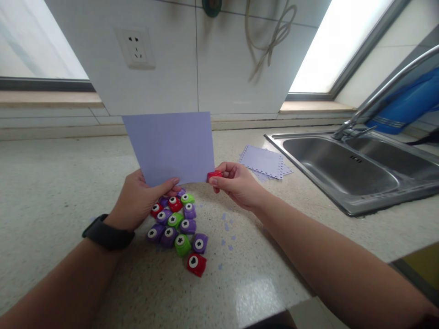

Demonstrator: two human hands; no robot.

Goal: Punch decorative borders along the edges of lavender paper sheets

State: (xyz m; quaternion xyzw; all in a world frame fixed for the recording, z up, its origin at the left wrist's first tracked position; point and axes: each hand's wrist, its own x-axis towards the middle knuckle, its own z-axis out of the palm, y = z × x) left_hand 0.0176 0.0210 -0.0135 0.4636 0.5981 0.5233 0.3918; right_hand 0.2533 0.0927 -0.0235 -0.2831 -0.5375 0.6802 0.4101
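Observation:
My left hand (146, 196) grips the lower edge of a plain lilac sheet of paper (173, 146), thumb in front and fingers behind, and holds it up over the counter. Between the thumb and fingers of my right hand (236, 180) is a small red craft punch (214, 175), set at the sheet's lower right corner. Whether the punch is pressed down I cannot tell. Below the paper lies a cluster of craft punches in purple (169, 236), green (183, 245) and red (196, 264), with white round tops bearing dark shapes. Small lilac paper cut-outs (226, 226) are scattered to their right.
A stack of lilac sheets (262, 162) with punched edges lies right of my right hand. Beyond it is a steel sink (343, 169) with a faucet (370, 91). The tiled wall (171, 82) behind the speckled counter (61, 183) carries a socket (135, 48) and a hanging cord (270, 43).

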